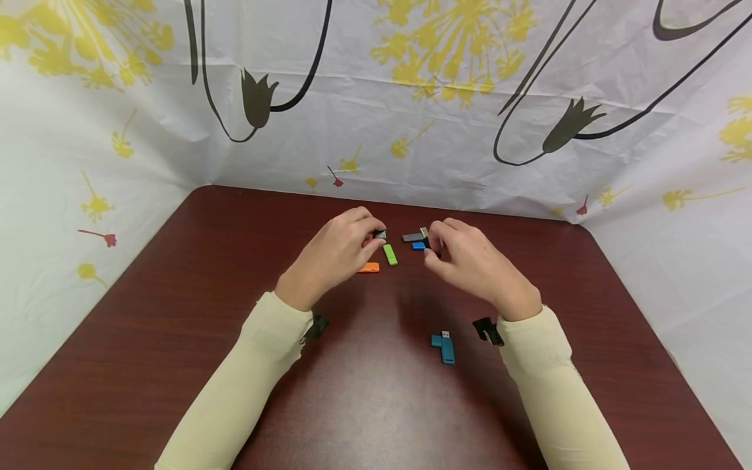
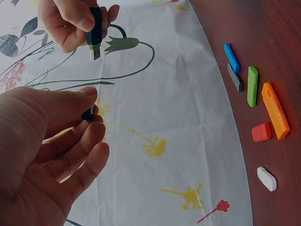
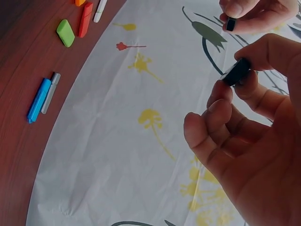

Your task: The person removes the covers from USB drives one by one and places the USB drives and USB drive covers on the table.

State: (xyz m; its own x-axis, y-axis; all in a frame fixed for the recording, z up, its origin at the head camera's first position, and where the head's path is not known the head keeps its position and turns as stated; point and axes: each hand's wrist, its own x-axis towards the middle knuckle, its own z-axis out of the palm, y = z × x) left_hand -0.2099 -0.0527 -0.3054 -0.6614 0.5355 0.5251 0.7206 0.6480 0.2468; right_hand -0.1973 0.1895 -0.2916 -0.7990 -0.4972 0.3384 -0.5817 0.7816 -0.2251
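Over the far part of the table my left hand [image 1: 339, 245] pinches a small dark cap [image 3: 230, 24] between thumb and fingertip. The other fingers are loosely bent, as the left wrist view shows. Across from it my right hand [image 1: 472, 264] grips a dark USB flash drive [image 2: 95, 30] between thumb and fingers. Its bare metal plug points toward the left hand in the left wrist view. Cap and drive are apart, both held above the table.
Beyond and under the hands lie several USB drives: orange [image 1: 370, 267], green [image 1: 390, 254], blue [image 1: 418, 246], grey [image 1: 413, 237], red [image 2: 261, 132] and white [image 2: 266, 179]. A teal drive [image 1: 448, 351] with its plug bare lies nearer, on the dark red table [image 1: 364, 418]. Patterned cloth [image 1: 364, 130] surrounds it.
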